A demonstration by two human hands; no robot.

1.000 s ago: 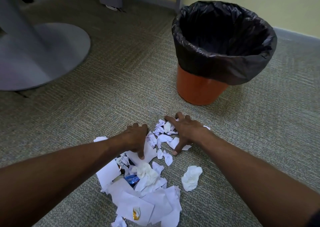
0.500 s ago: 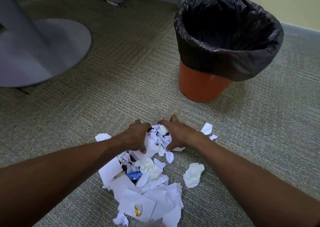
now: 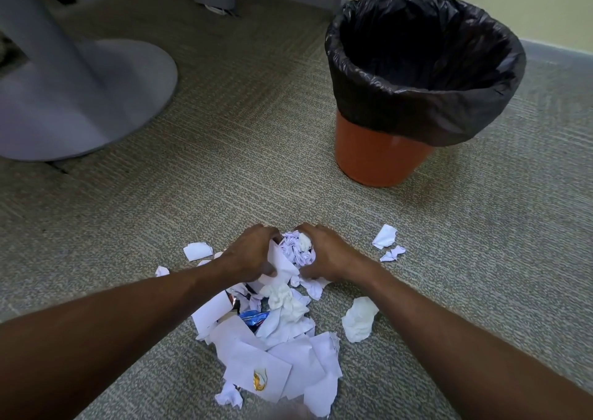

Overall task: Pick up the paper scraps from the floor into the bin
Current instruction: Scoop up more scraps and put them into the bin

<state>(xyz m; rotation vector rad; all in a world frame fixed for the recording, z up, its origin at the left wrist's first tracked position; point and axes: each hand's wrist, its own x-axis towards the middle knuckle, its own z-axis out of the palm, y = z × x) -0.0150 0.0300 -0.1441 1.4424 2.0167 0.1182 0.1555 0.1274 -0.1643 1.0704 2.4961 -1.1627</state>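
White paper scraps (image 3: 282, 346) lie in a heap on the carpet right in front of me, with a blue wrapper (image 3: 253, 317) among them. My left hand (image 3: 250, 253) and my right hand (image 3: 330, 253) press together around a bunch of small scraps (image 3: 296, 248) at the far end of the heap, cupping it between them. An orange bin (image 3: 378, 160) with a black liner (image 3: 423, 67) stands upright farther away to the right, its mouth open. Loose scraps (image 3: 384, 236) lie to the right of my hands, and a crumpled tissue (image 3: 359, 318) lies beside my right forearm.
A round grey table base (image 3: 96, 99) with its column sits on the carpet at the far left. A yellow wall with a grey skirting (image 3: 552, 51) runs behind the bin. One scrap (image 3: 197, 250) lies alone left of my left hand.
My hands have drawn together from flat and apart to cupped around a bunch of small scraps. The two scraps to the right are now uncovered.
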